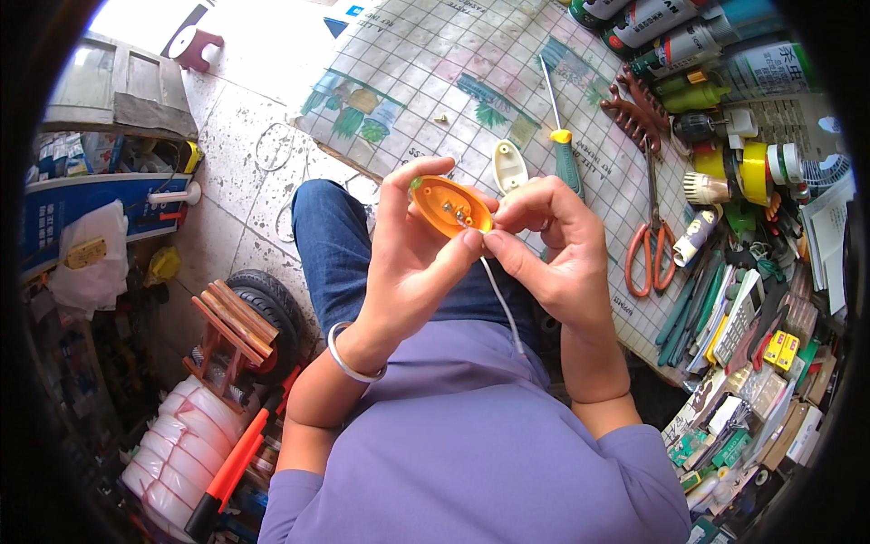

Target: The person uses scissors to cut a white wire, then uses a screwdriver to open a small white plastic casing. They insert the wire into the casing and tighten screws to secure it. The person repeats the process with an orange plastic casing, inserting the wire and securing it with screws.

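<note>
My left hand (412,258) grips an orange oval plastic shell (450,205), its open inside with small metal parts turned up toward me. My right hand (553,245) pinches a thin white wire (501,304) at the shell's lower right edge; the wire hangs down toward my purple shirt. Both hands are held over my lap, in front of the table edge. A white oval cover (509,165) lies on the table just behind the shell, beside a screwdriver with a green and yellow handle (563,150).
A checked cloth (471,63) covers the table. Orange-handled scissors (650,245), spray cans (671,32), tape rolls (739,168), pens and small boxes crowd its right side. On the tiled floor to the left are a small tyre (272,308), wooden sticks and a stack of white rolls (181,444).
</note>
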Demonstrator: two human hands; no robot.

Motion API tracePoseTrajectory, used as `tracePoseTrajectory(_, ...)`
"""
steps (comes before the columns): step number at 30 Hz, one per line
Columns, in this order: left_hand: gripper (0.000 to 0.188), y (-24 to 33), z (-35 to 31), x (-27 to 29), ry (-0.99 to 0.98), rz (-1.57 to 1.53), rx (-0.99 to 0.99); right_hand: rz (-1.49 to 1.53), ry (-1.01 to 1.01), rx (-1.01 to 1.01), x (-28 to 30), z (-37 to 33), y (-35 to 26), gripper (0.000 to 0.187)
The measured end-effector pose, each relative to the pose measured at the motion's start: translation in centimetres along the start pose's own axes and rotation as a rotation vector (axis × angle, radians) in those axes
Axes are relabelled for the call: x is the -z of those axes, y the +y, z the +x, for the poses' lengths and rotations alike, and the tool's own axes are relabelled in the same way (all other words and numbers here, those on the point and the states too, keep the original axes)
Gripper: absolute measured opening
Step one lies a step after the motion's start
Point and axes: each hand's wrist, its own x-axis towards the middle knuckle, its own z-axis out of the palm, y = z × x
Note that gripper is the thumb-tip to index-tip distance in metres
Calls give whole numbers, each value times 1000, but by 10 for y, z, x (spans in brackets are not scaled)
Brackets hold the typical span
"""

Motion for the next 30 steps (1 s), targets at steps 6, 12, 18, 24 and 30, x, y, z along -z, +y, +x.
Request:
tracePoseTrajectory(6,51,-6,6,7,16,-72,106,-207,44,74,7,3,13,20)
tracePoseTrajectory(12,49,-20,14,19,56,-13,104,-1274,178,118,41,1,11,49)
tracePoseTrajectory(18,47,-27,24,23,73,-15,72,-1060,351,97,70,-8,20,45)
tracePoseTrajectory(24,48,-28,31,27,10,20,95,-440,541,522,84,-9,-29,42)
tracePoseTrajectory(30,47,-29,32,28,-16,26,91,-610,330,600,64,6,-58,51)
